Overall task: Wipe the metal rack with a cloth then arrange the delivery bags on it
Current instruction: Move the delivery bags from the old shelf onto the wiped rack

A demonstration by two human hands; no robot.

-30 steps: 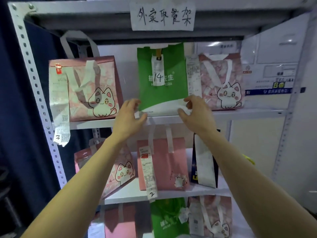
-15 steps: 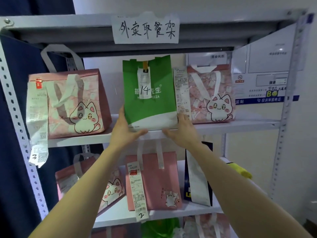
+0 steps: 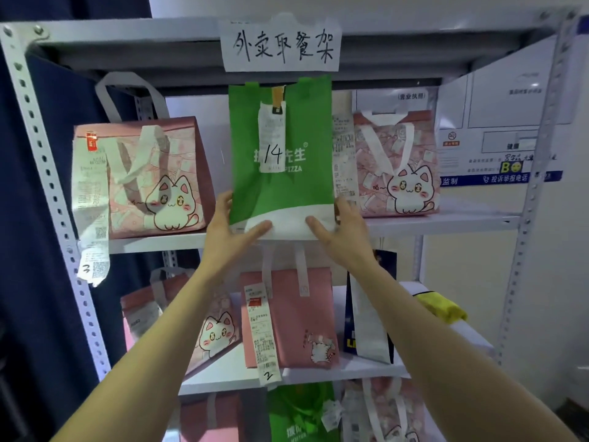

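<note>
- Now left hand point(image 3: 228, 232) and right hand point(image 3: 342, 232) each clasp a bottom corner of the green bag point(image 3: 280, 183), thumbs on its front.
- It stands upright at the front edge of the metal rack's point(image 3: 446, 223) upper shelf.
- Tall and narrow, it could tip forward on release, or snag the neighbouring receipt point(image 3: 343, 161).

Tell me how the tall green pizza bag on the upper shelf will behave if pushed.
The tall green fabric pizza bag looks apt to tip: it stands taller than wide, and the left hand and right hand grip its bottom corners. Its flat, uncreased face suggests fairly stiff sides.
</note>
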